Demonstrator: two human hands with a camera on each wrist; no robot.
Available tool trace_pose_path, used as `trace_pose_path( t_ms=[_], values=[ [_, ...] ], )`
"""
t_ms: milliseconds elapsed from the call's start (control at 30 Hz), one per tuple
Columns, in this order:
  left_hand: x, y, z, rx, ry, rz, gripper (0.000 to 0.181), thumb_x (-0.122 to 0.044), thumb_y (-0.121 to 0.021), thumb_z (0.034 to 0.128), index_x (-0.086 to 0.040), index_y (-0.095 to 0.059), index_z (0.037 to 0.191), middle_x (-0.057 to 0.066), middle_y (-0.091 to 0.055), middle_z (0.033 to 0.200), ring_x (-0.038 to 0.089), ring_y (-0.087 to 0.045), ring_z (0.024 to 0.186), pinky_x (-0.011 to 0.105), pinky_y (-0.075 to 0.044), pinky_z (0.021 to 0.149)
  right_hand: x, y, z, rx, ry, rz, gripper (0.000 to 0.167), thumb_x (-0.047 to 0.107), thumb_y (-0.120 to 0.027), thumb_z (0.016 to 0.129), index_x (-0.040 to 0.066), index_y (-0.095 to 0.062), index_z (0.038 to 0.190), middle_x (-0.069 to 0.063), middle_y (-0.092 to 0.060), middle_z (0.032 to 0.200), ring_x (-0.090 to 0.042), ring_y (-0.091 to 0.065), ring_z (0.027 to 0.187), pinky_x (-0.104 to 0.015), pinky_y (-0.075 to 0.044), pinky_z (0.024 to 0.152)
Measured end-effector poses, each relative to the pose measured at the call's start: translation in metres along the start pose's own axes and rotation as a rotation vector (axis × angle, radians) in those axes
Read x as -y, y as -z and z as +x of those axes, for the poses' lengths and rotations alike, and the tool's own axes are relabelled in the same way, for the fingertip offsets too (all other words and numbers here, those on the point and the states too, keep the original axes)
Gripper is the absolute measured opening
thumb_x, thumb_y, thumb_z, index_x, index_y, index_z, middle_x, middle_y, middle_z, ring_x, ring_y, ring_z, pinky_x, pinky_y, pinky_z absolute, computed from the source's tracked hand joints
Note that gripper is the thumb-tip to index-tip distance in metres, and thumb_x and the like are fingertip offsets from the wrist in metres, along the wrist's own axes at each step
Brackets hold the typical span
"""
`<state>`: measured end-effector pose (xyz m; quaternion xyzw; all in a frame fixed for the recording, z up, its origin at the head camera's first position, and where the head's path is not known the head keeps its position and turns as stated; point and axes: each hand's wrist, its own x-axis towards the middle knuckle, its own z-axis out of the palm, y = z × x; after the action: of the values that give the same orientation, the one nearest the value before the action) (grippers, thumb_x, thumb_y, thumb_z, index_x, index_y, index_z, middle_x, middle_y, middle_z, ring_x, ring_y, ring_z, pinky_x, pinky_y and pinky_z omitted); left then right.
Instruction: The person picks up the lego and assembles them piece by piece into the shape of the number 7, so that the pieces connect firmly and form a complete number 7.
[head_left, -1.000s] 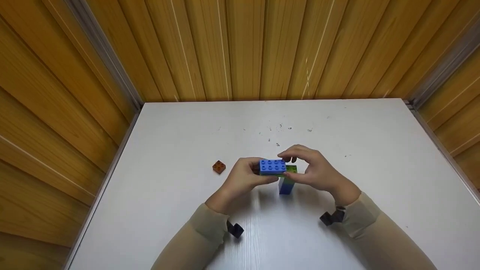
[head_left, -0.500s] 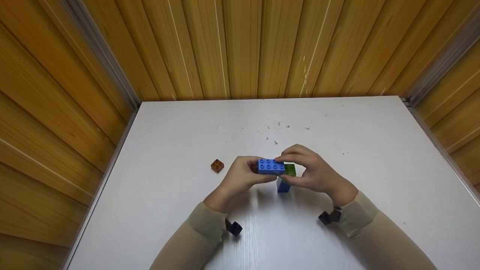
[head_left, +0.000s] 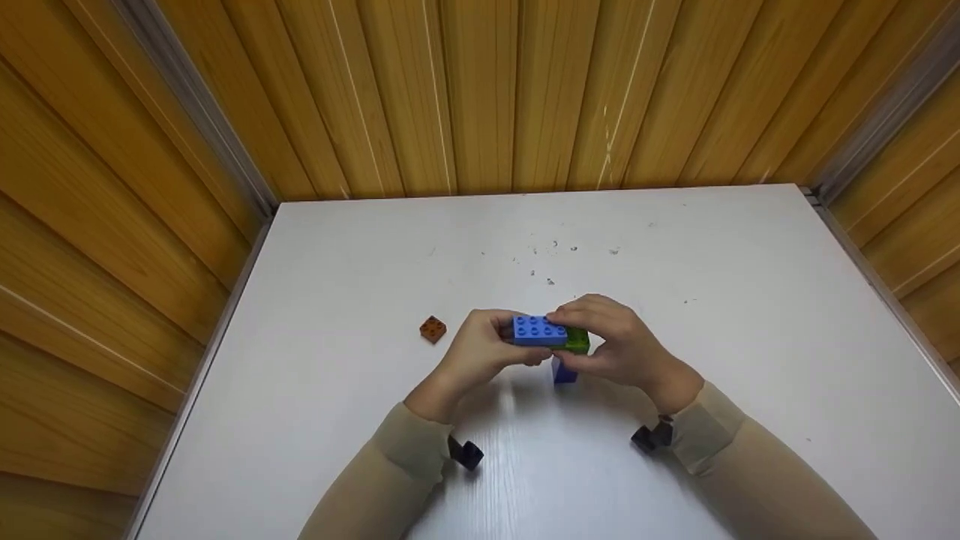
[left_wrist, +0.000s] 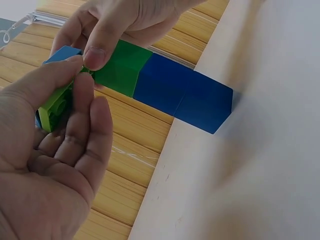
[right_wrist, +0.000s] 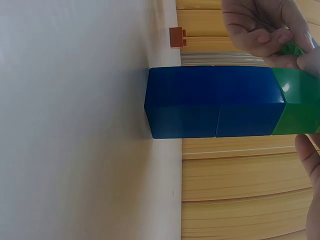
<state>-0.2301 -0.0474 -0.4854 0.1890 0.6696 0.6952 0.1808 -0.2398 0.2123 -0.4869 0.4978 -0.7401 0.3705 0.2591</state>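
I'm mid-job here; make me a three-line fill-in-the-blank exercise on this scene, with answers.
1. In the head view, the small loose brick lies to the ____ of the left hand.
2. The two lower blocks of the tower are dark ____.
3. Directly above them, the tower is ____.
Missing words: left; blue; green.

Soft, moderate light leaves a pale sheen on the near white tabletop [head_left: 504, 484] and diffuse shadows beneath the left hand [head_left: 484, 347] and right hand [head_left: 616, 339]. The right wrist view catches a small glint on the green block [right_wrist: 296, 106]; both wrist views look slightly hazy.

Blue brick [head_left: 529, 339] atop green brick [left_wrist: 46, 118]
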Motion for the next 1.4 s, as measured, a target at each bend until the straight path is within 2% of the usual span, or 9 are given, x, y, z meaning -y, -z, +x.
trace_pose_path(
  t_ms=[133,367,500,633,800,1067,1400],
  values=[
    [-0.001,-0.001,0.0,-0.001,0.016,-0.028,0.035,-0.001,-0.092,0.089,0.005,-0.082,0.122,0.014,-0.087,0.11,0.016,-0.084,0.096,0.034,-0.072,0.088,0.001,0.0,0.001,-0.005,0.007,-0.015,0.06,-0.004,-0.098,0.074,0.004,-0.081,0.131,-0.013,-0.085,0.115,-0.028,-0.078,0.099,-0.02,-0.059,0.105],
    [-0.006,0.0,-0.002,0.0,0.037,0.017,0.036,-0.009,-0.094,0.0906,0.0,-0.083,0.124,0.011,-0.087,0.115,0.014,-0.083,0.103,0.028,-0.069,0.094,0.001,0.001,0.001,-0.003,0.002,-0.036,0.06,-0.003,-0.099,0.074,0.005,-0.082,0.131,-0.012,-0.086,0.114,-0.027,-0.079,0.098,-0.018,-0.06,0.104],
    [-0.009,0.001,-0.003,0.022,0.057,-0.074,0.035,-0.015,-0.082,0.1026,0.008,-0.079,0.129,0.018,-0.085,0.119,0.016,-0.084,0.1,0.034,-0.07,0.096,0.0,0.0,0.0,-0.004,-0.002,-0.027,0.061,-0.006,-0.098,0.073,0.004,-0.082,0.131,-0.012,-0.085,0.114,-0.027,-0.078,0.099,-0.017,-0.06,0.104],
    [-0.011,0.002,-0.002,0.015,0.082,-0.159,0.04,-0.019,-0.068,0.1114,0.016,-0.074,0.132,0.023,-0.084,0.119,0.019,-0.086,0.093,0.039,-0.071,0.095,0.0,-0.001,0.0,-0.006,0.002,-0.023,0.062,-0.007,-0.097,0.072,0.003,-0.081,0.131,-0.012,-0.085,0.114,-0.027,-0.079,0.099,-0.017,-0.06,0.103],
    [-0.015,0.002,-0.003,0.006,0.134,-0.217,0.038,-0.016,-0.069,0.1108,0.014,-0.074,0.133,0.02,-0.085,0.116,0.018,-0.086,0.088,0.039,-0.071,0.094,-0.001,-0.001,0.001,-0.008,0.016,-0.015,0.062,-0.008,-0.096,0.073,0.003,-0.08,0.132,-0.013,-0.085,0.114,-0.028,-0.078,0.098,-0.018,-0.06,0.102],
    [-0.02,0.002,-0.006,0.001,0.186,-0.26,0.037,-0.012,-0.071,0.1093,0.012,-0.073,0.138,0.021,-0.086,0.118,0.016,-0.086,0.091,0.038,-0.071,0.092,-0.002,-0.002,0.0,-0.012,0.036,-0.005,0.06,-0.007,-0.095,0.074,0.003,-0.081,0.131,-0.013,-0.084,0.112,-0.026,-0.077,0.096,-0.024,-0.062,0.093],
    [-0.02,0.003,-0.007,-0.003,0.203,-0.296,0.037,-0.01,-0.071,0.108,0.012,-0.073,0.137,0.019,-0.087,0.115,0.017,-0.087,0.09,0.036,-0.072,0.09,-0.001,-0.001,0.002,-0.005,0.035,-0.001,0.057,-0.007,-0.095,0.075,0.003,-0.082,0.13,-0.012,-0.084,0.111,-0.025,-0.077,0.095,-0.024,-0.062,0.092]
  ],
)
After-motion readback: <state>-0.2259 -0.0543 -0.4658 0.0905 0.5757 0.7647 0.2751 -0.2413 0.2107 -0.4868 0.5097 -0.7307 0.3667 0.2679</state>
